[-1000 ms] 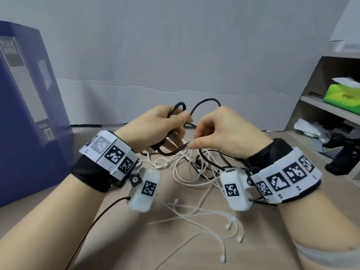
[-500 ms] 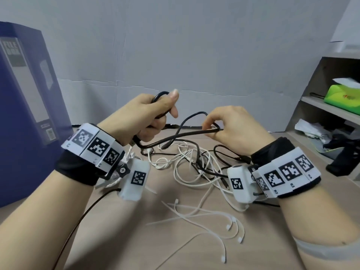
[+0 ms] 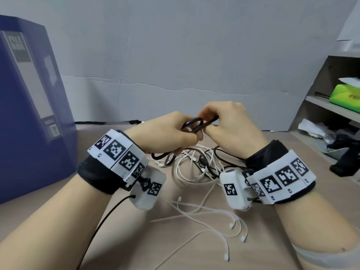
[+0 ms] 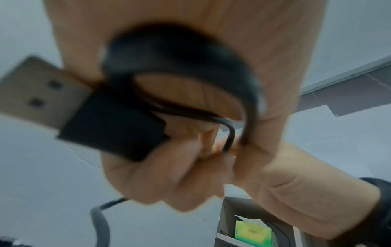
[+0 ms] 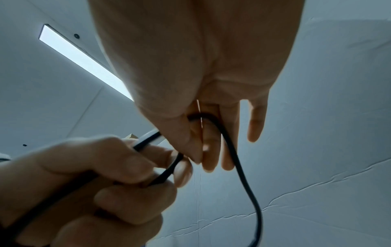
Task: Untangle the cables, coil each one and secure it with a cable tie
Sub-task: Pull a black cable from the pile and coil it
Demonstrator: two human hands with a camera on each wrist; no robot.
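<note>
Head view: the left hand (image 3: 165, 133) and right hand (image 3: 231, 127) meet above the surface (image 3: 136, 240). The left fingers (image 3: 191, 136) are clenched around small loops of a black cable (image 3: 192, 124). The right fingers (image 3: 209, 114) pinch a straight run of the same cable just beside those loops. Below both sets of fingers lies a tangle of white cables (image 3: 187, 168) and black strands. Cable ties (image 3: 214, 217) lie loose nearer the person. A blue folder (image 3: 29, 114) stands far left of the fingers; a shelf (image 3: 331, 106) stands far right.

Left wrist view: a coil of black cable lies against the left palm, and its USB plug (image 4: 69, 107) projects left of the curled fingers.

Right wrist view: the right thumb and fingers (image 5: 208, 143) grasp the black cable, which hangs below them in a curve; the left fingers (image 5: 135, 170) grip it from the lower left.
</note>
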